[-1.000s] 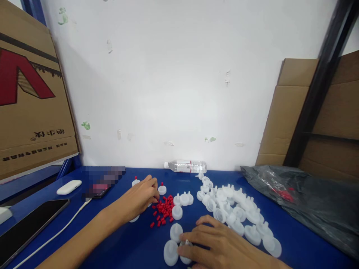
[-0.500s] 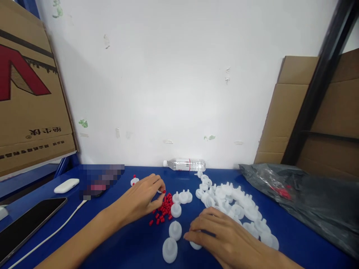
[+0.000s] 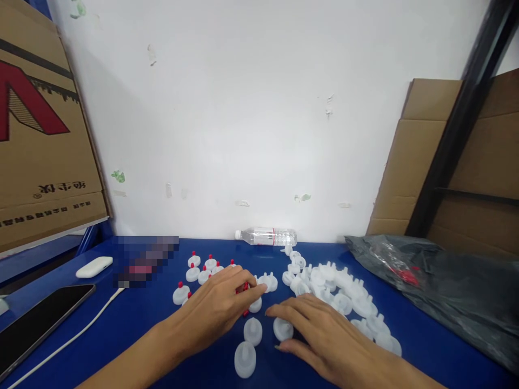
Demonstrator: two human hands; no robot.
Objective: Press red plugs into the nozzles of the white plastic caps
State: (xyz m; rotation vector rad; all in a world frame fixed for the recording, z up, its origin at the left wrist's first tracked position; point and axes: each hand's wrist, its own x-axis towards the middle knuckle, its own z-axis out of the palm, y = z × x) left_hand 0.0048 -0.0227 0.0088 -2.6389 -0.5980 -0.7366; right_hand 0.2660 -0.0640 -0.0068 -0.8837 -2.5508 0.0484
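Left hand (image 3: pixel 219 300) shifted rightward; white caps (image 3: pixel 253 331) between hands (image 3: pixel 318 329).

The scene was brightly and rather evenly lit, the middle of the white wall (image 3: pixel 259 124) being rendered palest while its left side was dimmed by a soft shadow beside the printed cardboard box (image 3: pixel 44 162). Small glints were thrown back by the clear bottle (image 3: pixel 265 236) and the grey plastic sheet (image 3: pixel 450 294), and fine detail was washed out on the white plastic pieces (image 3: pixel 343 303). Shapes were stretched toward the edges, and the pixelated patch (image 3: pixel 150 263) was broken into coarse blocks.
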